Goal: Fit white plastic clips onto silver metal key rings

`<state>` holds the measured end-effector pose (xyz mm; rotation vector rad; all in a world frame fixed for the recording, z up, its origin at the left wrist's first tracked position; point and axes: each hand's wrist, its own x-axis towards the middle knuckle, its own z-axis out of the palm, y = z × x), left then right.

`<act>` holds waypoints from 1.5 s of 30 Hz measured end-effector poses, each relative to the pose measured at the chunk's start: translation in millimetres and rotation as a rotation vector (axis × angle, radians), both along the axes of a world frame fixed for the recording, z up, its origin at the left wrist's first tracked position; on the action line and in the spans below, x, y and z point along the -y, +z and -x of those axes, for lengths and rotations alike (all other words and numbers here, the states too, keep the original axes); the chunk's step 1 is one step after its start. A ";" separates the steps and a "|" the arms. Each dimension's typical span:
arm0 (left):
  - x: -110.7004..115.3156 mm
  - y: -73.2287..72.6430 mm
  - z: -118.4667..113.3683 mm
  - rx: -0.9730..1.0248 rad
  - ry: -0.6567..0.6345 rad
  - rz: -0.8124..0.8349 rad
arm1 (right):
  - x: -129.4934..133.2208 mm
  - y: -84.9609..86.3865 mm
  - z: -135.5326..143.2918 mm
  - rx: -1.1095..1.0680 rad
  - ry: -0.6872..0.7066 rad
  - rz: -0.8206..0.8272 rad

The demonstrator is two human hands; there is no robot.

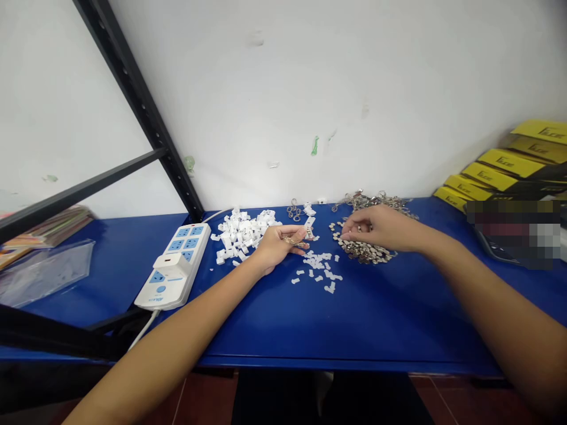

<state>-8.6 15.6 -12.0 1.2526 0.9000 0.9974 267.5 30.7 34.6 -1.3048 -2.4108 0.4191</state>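
My left hand (275, 247) is closed around a small white plastic piece (309, 224) with a brassy metal key-ring part (294, 239) lying in the fingers. Just left of it spreads a heap of white plastic pieces (239, 233). In front lie thin white tabs (316, 261), scattered on the blue tabletop. My right hand (374, 227) hovers at a pile of small round silver discs (367, 252) that look like button cells. Its thumb and fingertips are pinched together; whatever they hold is too small to make out.
Behind the right hand lies a tangle of metal key rings and clips (385, 200). A few rings (293, 209) sit near the wall. A white power strip (175, 265) is at left beside a black shelf post (146, 112). Yellow-black boxes (509, 162) are stacked at right.
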 end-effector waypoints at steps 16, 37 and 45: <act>0.4 2.4 1.9 -0.082 -0.046 -0.056 | 0.7 -14.3 16.5 0.047 0.030 0.232; -2.0 -1.9 3.2 -0.081 -0.033 -0.047 | -5.3 -15.3 10.6 0.069 -0.070 0.124; 0.1 1.5 1.5 -0.088 -0.025 -0.026 | -8.7 -21.7 7.5 0.067 -0.059 0.229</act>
